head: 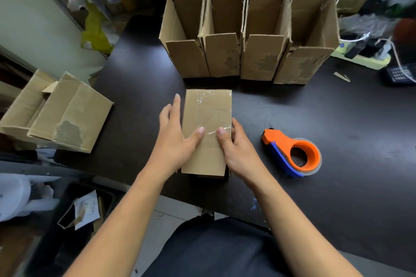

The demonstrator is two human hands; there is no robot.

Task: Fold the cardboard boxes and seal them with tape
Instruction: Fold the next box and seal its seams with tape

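A small closed cardboard box (pixel 208 114) stands on the dark table (pixel 139 87) in front of me, with clear tape running along its top face. My left hand (pixel 174 135) lies along the box's left side, fingers straight, thumb pressing on the top. My right hand (pixel 236 148) clasps the right side, fingers curled round the edge and thumb on the tape. An orange and blue tape dispenser (pixel 295 153) lies on the table to the right, apart from both hands.
Several open boxes (pixel 245 36) with raised flaps stand in a row at the back. A larger box (pixel 58 114) lies on its side at the left table edge. A power strip (pixel 364 54) and calculator (pixel 399 76) sit far right.
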